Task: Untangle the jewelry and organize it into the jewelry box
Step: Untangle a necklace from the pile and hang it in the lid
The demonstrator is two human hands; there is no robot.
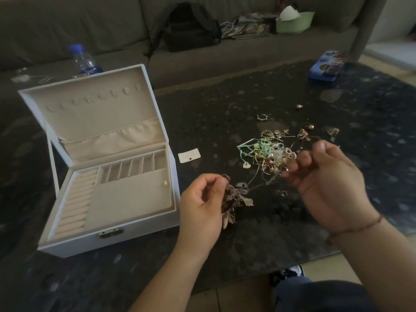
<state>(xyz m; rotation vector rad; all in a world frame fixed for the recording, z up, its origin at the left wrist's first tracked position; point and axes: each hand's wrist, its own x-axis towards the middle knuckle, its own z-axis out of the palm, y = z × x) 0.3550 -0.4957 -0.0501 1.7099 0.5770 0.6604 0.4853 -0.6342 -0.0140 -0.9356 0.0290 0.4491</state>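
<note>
A tangled clump of jewelry [267, 156], gold chains, pearls and green ribbon, hangs just above the dark table. My right hand [326, 183] pinches its right side. My left hand [202, 203] grips a bunch of brown and silver charms [236, 199], joined to the clump by a thin chain. The white jewelry box [139, 230] stands open at the left, with a beige lining, ring rolls and small compartments. One small pale piece [165, 183] lies in its large compartment.
Loose earrings and rings [301, 134] lie scattered behind the clump. A small white earring card [189, 155] sits by the box. A water bottle [84, 59], a blue tin [326, 66], and a sofa with a black backpack [191, 25] are farther back.
</note>
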